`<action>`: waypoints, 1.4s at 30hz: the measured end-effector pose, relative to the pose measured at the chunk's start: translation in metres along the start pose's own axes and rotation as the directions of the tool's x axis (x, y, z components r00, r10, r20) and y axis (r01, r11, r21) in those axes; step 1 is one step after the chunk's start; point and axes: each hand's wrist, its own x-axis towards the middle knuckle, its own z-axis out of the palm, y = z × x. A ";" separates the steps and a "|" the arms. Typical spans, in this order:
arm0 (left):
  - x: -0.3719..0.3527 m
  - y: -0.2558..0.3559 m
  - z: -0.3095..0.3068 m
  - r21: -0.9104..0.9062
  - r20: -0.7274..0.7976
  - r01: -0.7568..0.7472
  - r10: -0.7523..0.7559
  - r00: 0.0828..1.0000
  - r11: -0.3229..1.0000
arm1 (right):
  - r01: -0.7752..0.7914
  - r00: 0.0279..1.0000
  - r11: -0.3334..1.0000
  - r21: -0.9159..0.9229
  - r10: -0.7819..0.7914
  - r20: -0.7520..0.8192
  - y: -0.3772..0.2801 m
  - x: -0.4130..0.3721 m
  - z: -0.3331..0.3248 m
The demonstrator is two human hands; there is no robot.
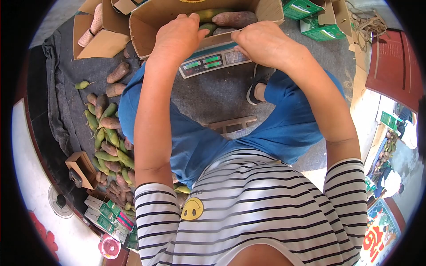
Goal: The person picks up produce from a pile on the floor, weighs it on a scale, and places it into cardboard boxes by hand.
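Note:
An open cardboard box stands on a digital scale with lit green displays, between the knees. Inside it lie a reddish-brown root vegetable and a long green radish, with others partly hidden. My left hand is closed over the near rim of the box, left of the middle, its thumb beside the vegetables. Further right along the same rim, my right hand is closed on the cardboard edge, thumb and fingers pinched together.
On the floor at left lie several green radishes and reddish-brown roots. A cardboard box with a pink item stands at upper left, green cartons at upper right. A small wooden stool is between the legs; a fan is at lower left.

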 end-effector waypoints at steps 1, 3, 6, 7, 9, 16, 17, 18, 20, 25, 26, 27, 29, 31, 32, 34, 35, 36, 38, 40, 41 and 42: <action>0.000 0.001 0.000 -0.007 0.000 0.000 0.000 1.000 1.000 | 0.000 1.000 1.000 0.001 0.000 0.002 0.000 0.000 0.000; 0.000 0.002 -0.001 -0.023 -0.001 0.002 -0.002 1.000 1.000 | -0.010 1.000 1.000 0.003 0.010 0.007 0.000 0.001 -0.002; -0.003 -0.001 -0.001 -0.072 -0.015 -0.037 0.036 0.999 0.997 | -0.011 1.000 1.000 -0.003 0.011 0.006 0.003 0.003 -0.001; -0.004 -0.002 -0.002 -0.081 -0.008 -0.039 0.039 0.999 0.996 | -0.009 1.000 1.000 -0.006 0.009 0.004 0.005 0.003 0.000; -0.006 -0.003 -0.004 -0.096 0.006 -0.046 0.046 0.999 0.994 | -0.010 1.000 1.000 -0.006 0.010 0.006 0.007 0.004 -0.002; -0.006 -0.004 0.000 -0.042 0.160 -0.039 0.045 0.986 0.998 | -0.042 0.998 0.999 -0.007 0.043 0.050 0.007 0.008 -0.005; -0.005 -0.003 0.000 -0.028 0.175 -0.042 0.046 0.984 0.999 | -0.035 0.998 0.999 -0.013 0.036 0.046 0.008 0.008 -0.004; -0.004 -0.004 0.001 -0.013 0.190 -0.044 0.046 0.981 0.999 | -0.028 0.999 0.999 -0.020 0.029 0.042 0.009 0.008 -0.003; -0.001 -0.006 0.010 -0.012 0.205 -0.052 0.053 0.977 0.999 | -0.024 0.999 0.999 -0.022 0.025 0.042 0.011 0.008 -0.003; -0.003 -0.003 0.003 -0.021 0.188 -0.032 0.035 0.981 0.999 | -0.073 0.996 0.997 -0.016 0.073 0.057 0.012 0.008 -0.011; -0.003 -0.002 -0.001 -0.022 0.190 -0.022 0.026 0.982 1.000 | -0.068 0.997 0.998 -0.018 0.068 0.046 0.012 0.008 -0.012; -0.004 -0.001 -0.003 -0.022 0.191 -0.012 0.016 0.981 1.000 | -0.062 0.997 0.998 -0.020 0.063 0.036 0.013 0.008 -0.012; -0.003 -0.002 -0.001 -0.016 0.192 -0.027 0.029 0.981 1.000 | -0.052 0.998 0.998 -0.019 0.052 0.021 0.014 0.007 -0.011; -0.003 -0.003 0.002 -0.012 0.188 -0.036 0.037 0.982 0.999 | -0.042 0.999 0.999 -0.014 0.042 0.011 0.014 0.007 -0.010; -0.003 -0.003 0.003 -0.011 0.182 -0.038 0.039 0.983 0.999 | -0.039 0.999 0.999 -0.014 0.039 0.006 0.014 0.007 -0.009; -0.003 -0.003 0.004 -0.009 0.176 -0.042 0.043 0.983 0.999 | -0.032 0.999 0.999 -0.014 0.032 -0.004 0.014 0.007 -0.008; -0.003 -0.003 0.004 -0.007 0.175 -0.045 0.046 0.983 0.999 | -0.037 0.999 0.999 -0.013 0.037 -0.006 0.014 0.007 -0.008; -0.003 -0.003 0.004 -0.006 0.175 -0.048 0.048 0.983 0.999 | -0.043 0.999 0.999 -0.012 0.043 -0.008 0.014 0.007 -0.007; -0.003 -0.003 0.007 -0.012 0.155 -0.060 0.061 0.986 0.998 | -0.050 0.999 0.999 -0.012 0.050 -0.008 0.014 0.007 -0.007; -0.002 -0.002 0.008 -0.019 0.147 -0.074 0.076 0.986 0.997 | -0.053 0.999 0.999 -0.014 0.053 -0.004 0.012 0.008 -0.007; -0.002 -0.002 0.008 -0.023 0.149 -0.080 0.083 0.985 0.996 | -0.042 0.999 0.999 -0.012 0.042 -0.005 0.012 0.008 -0.006; -0.002 -0.002 0.008 -0.027 0.152 -0.087 0.090 0.984 0.996 | -0.031 0.999 0.999 -0.011 0.031 -0.006 0.011 0.008 -0.006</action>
